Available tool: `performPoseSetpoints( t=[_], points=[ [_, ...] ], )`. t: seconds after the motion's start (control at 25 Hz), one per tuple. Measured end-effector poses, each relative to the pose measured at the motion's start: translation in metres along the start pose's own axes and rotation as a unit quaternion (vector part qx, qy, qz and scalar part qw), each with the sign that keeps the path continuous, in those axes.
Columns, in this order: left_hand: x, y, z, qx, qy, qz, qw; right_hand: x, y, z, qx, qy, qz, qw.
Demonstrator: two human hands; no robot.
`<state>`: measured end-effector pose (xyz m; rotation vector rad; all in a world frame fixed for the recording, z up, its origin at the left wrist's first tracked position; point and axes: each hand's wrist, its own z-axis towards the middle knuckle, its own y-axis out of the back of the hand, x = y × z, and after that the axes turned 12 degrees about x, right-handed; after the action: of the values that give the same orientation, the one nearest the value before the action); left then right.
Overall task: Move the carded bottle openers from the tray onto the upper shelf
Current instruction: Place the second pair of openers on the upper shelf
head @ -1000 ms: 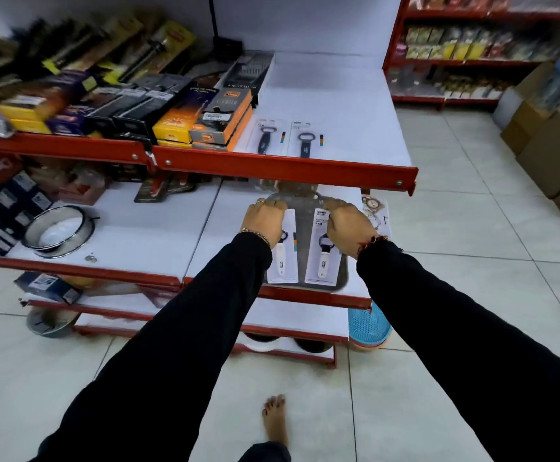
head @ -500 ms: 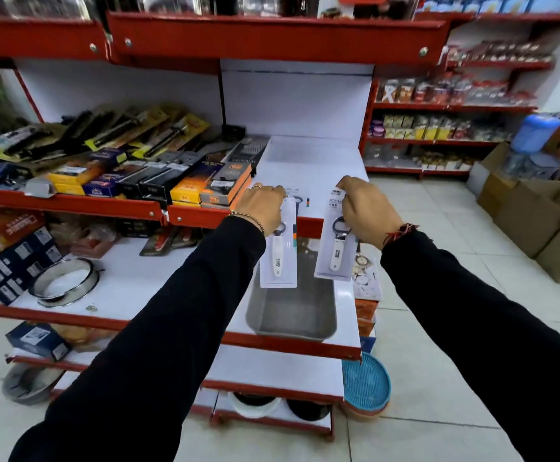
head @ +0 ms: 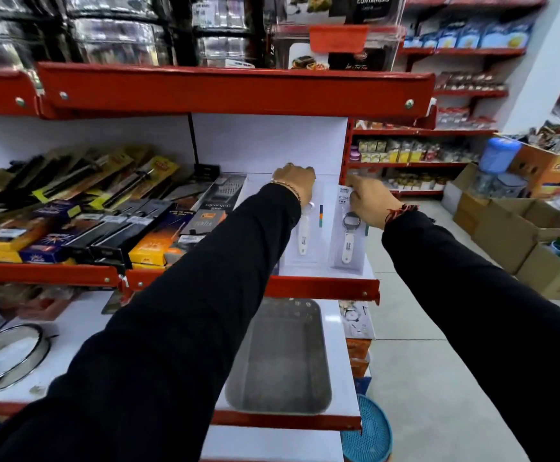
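Note:
Two carded bottle openers with white handles lie over the white upper shelf [head: 368, 278]. My left hand [head: 295, 183] grips the top of the left card [head: 303, 240]. My right hand [head: 367, 203] pinches the top of the right card [head: 347, 243]. Both cards hang down toward the shelf's red front edge. Below, on the lower shelf, the grey metal tray [head: 282, 361] stands with nothing in it. My left sleeve hides the shelf part left of the cards.
Boxed and carded kitchen tools [head: 105, 221] crowd the upper shelf to the left. A round metal sieve [head: 5, 358] lies on the lower shelf. Cardboard boxes [head: 522, 235] stand on the floor at right; a blue basket [head: 368, 435] leans by the rack.
Both hands lifted a card each out of the tray and carried them up and forward over the upper shelf. The tray now holds nothing.

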<state>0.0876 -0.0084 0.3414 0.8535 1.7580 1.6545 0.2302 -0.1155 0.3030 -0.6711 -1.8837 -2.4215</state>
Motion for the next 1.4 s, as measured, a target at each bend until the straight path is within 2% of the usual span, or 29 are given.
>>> performPoseSetpoints(
  t=[0.28, 0.4, 0.52, 0.72, 0.92, 1.16, 1.28, 1.4],
  points=[
    [-0.002, -0.058, 0.047, 0.068, 0.006, -0.045, 0.997, -0.043, -0.04, 0.032, 0.127, -0.057, -0.018, 0.99],
    [-0.002, -0.08, 0.048, 0.1, -0.004, -0.089, 0.991, -0.044, -0.056, 0.028, 0.138, -0.063, -0.018, 0.988],
    [-0.003, -0.093, 0.044, 0.081, -0.02, -0.112, 0.99, -0.04, -0.067, 0.022, 0.137, -0.072, -0.046, 0.987],
    [-0.004, -0.107, 0.034, 0.091, -0.026, -0.07, 0.993, -0.037, -0.073, 0.012, 0.181, -0.115, -0.053, 0.975],
    [0.014, -0.096, 0.007, 0.089, -0.031, -0.079, 0.992, -0.033, -0.065, -0.002, 0.179, -0.096, -0.029, 0.979],
    [0.064, -0.07, -0.038, 0.109, 0.052, 0.006, 0.993, 0.008, -0.062, -0.013, 0.151, -0.039, -0.027, 0.987],
    [0.082, -0.071, -0.055, 0.161, 0.105, 0.078, 0.978, 0.032, -0.073, -0.014, 0.178, -0.021, -0.051, 0.982],
    [0.09, -0.082, -0.072, 0.193, 0.125, 0.078, 0.97, 0.051, -0.088, -0.012, 0.217, -0.002, -0.08, 0.973]
  ],
)
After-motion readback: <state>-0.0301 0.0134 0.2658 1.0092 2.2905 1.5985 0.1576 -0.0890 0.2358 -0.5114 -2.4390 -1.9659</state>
